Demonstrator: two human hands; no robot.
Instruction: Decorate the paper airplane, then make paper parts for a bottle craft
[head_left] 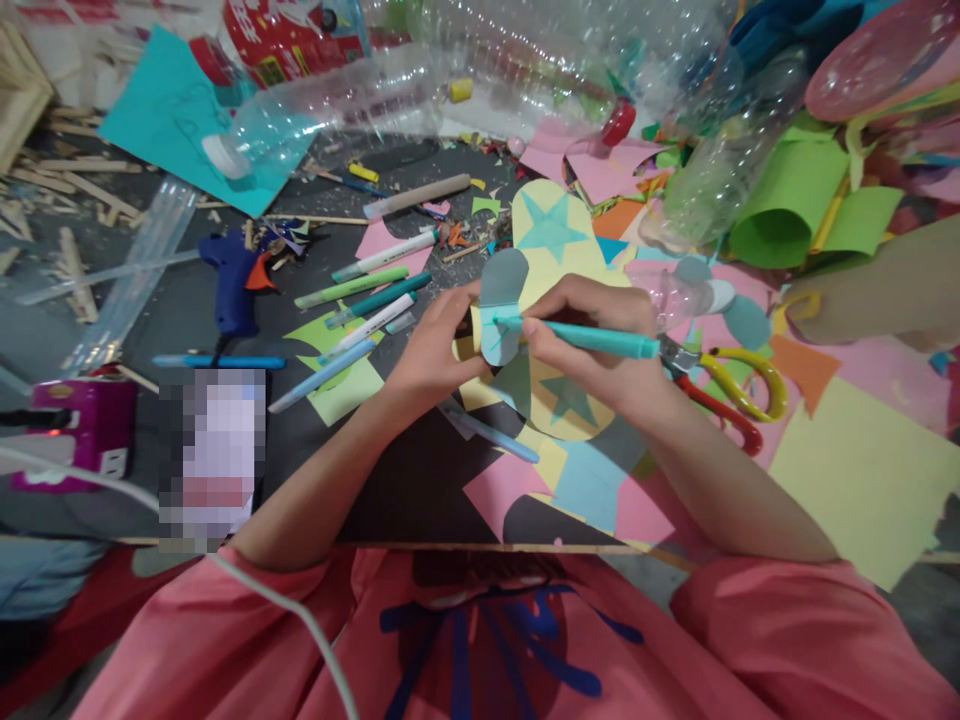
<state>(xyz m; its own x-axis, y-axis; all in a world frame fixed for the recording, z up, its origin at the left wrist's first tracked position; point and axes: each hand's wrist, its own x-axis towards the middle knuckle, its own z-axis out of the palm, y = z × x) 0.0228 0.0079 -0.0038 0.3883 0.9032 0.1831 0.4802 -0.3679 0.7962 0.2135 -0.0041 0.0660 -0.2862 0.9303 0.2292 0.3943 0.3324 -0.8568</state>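
Observation:
My left hand pinches a small light-blue paper cutout with two rounded lobes, its upper lobe in shadow. In my right hand is a teal marker, its tip resting on the lower lobe, where teal strokes show. Beneath and behind my hands lies a larger pale yellow paper cutout with rounded ends. It carries a teal star at the top and another teal star near the bottom, both partly shaded or close to my right hand.
Several markers lie left of my hands, beyond a phone and a blue glue gun. Scissors with yellow and red handles sit beside my right wrist. Clear plastic bottles line the back. A white cable crosses the front left.

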